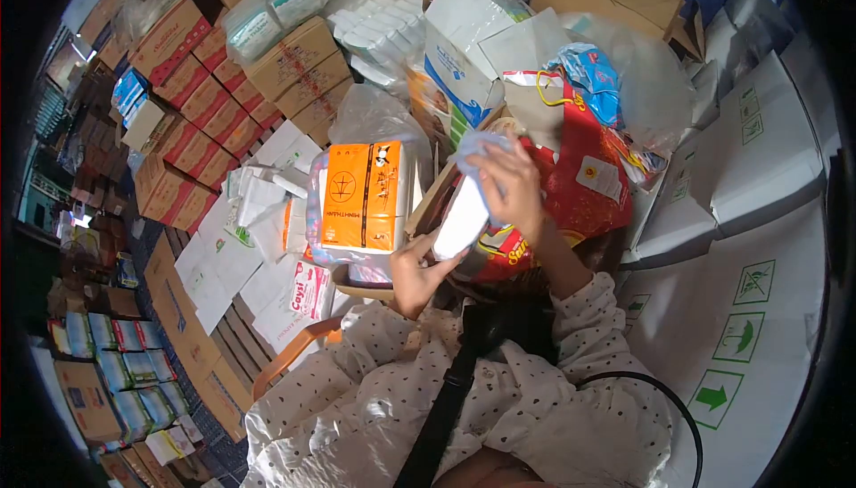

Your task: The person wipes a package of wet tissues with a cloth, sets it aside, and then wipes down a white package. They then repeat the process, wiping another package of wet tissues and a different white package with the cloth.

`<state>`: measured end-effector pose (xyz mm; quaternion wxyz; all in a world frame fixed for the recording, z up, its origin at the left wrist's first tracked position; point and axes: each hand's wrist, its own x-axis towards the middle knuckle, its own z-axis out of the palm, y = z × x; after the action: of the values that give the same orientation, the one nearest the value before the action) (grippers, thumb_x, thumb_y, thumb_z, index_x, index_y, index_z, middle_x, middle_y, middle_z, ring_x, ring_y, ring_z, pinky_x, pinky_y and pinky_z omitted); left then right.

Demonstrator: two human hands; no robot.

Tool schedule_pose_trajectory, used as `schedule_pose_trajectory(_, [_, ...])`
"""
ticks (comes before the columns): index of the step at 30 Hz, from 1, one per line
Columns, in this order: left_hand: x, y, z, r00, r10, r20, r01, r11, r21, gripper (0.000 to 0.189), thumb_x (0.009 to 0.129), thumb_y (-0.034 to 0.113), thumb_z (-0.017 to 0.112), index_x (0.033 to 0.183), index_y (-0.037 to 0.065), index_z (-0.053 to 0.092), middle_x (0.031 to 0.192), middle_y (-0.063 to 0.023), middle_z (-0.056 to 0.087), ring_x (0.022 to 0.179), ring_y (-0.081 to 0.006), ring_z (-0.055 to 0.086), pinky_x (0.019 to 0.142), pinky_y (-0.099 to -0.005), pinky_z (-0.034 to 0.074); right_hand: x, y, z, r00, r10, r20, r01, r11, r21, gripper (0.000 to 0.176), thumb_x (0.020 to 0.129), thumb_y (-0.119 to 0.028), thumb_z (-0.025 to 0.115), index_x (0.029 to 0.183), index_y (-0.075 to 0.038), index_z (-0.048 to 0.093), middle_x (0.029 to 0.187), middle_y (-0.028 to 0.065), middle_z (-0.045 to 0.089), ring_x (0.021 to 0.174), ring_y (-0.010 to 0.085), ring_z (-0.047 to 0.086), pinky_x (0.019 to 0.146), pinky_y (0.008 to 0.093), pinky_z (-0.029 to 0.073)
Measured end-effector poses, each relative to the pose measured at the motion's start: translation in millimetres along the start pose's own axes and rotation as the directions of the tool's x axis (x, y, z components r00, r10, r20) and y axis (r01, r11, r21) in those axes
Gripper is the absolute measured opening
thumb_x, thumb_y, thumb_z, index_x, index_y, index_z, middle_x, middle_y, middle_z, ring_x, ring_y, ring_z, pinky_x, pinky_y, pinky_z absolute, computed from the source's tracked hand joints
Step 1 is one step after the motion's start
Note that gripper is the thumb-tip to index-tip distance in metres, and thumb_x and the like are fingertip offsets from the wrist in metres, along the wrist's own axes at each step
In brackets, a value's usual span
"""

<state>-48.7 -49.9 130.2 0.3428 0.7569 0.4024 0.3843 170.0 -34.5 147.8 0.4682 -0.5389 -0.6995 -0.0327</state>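
My left hand (417, 274) grips the lower end of a smooth white bundle (462, 221), with the thumb and fingers pinched on its edge. At the upper end my right hand (508, 183) is closed around a thin pale-lilac wrapping (481, 145) that lies against the bundle. The kind of goods inside is something I cannot tell. An orange-and-white tissue pack (364, 196) rests just beyond my left hand, on top of plastic-wrapped packs. Beneath and beside my right hand lie shiny red bags (584, 172) with yellow print.
An open white-and-blue carton (456, 73) stands ahead, beside a blue plastic packet (593, 82). Stacked red-and-brown cartons (201, 87) rise at the left. Large white boxes (731, 310) with green symbols line my right side. A pink-and-white pack (310, 292) lies at lower left.
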Motion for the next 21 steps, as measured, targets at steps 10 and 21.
schedule_pose_trajectory(10, [-5, -16, 0, 0.998, 0.06, -0.026, -0.061, 0.997, -0.045, 0.034, 0.071, 0.014, 0.084, 0.098, -0.003, 0.071, 0.078, -0.0154, 0.069, 0.063, -0.0202, 0.064, 0.061, -0.032, 0.05, -16, -41, 11, 0.983, -0.123, 0.134, 0.114, 0.991, 0.07, 0.03, 0.085, -0.011, 0.051, 0.106, -0.011, 0.072, 0.11, 0.0122, 0.072, 0.111, 0.026, 0.066, 0.11, 0.0548, 0.037])
schedule_pose_trajectory(21, [23, -7, -26, 0.99, 0.085, 0.111, -0.094, 0.993, 0.074, 0.041, 0.075, 0.021, 0.083, 0.107, -0.002, 0.071, 0.073, -0.0172, 0.065, 0.061, -0.0268, 0.065, 0.057, -0.0349, 0.048, -2, -23, -24, 0.815, -0.249, 0.523, 0.255, 0.965, 0.062, 0.082, 0.073, -0.052, 0.072, 0.141, -0.013, 0.048, 0.138, 0.0199, 0.049, 0.136, 0.0341, 0.041, 0.115, 0.0552, 0.025])
